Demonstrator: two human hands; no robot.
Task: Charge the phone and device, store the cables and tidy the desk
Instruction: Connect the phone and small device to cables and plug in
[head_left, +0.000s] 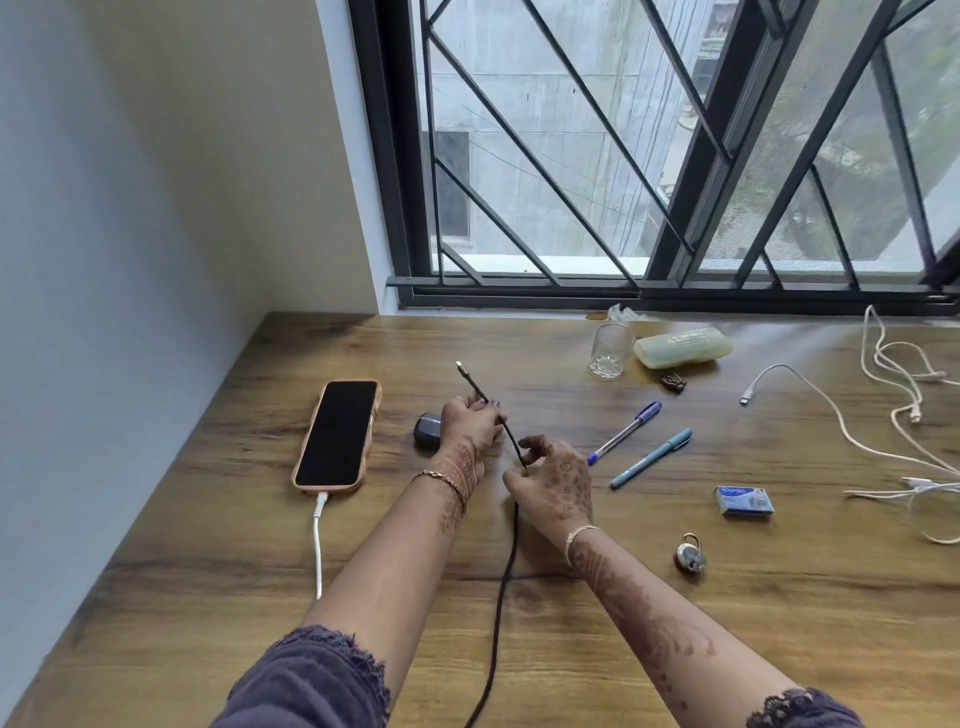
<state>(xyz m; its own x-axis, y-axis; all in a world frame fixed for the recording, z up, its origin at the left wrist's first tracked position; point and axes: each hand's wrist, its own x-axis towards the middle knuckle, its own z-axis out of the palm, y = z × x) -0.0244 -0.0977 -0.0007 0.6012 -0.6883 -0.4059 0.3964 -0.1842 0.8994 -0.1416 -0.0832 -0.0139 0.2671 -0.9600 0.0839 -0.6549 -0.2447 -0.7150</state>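
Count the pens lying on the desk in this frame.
2. A blue-capped pen lies right of the right hand; a teal pen lies beside it, nearer the person. Some of the desk is covered by the arms, so another could be hidden.

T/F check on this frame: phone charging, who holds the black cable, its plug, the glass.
1. A white cable is plugged into the phone. True.
2. The left hand and right hand both hold the black cable. True.
3. The black cable's plug sits in the dark case. False: the plug is free in the air, and the dark case lies unplugged by the left hand.
4. The glass lies on its side. False: the glass stands upright.
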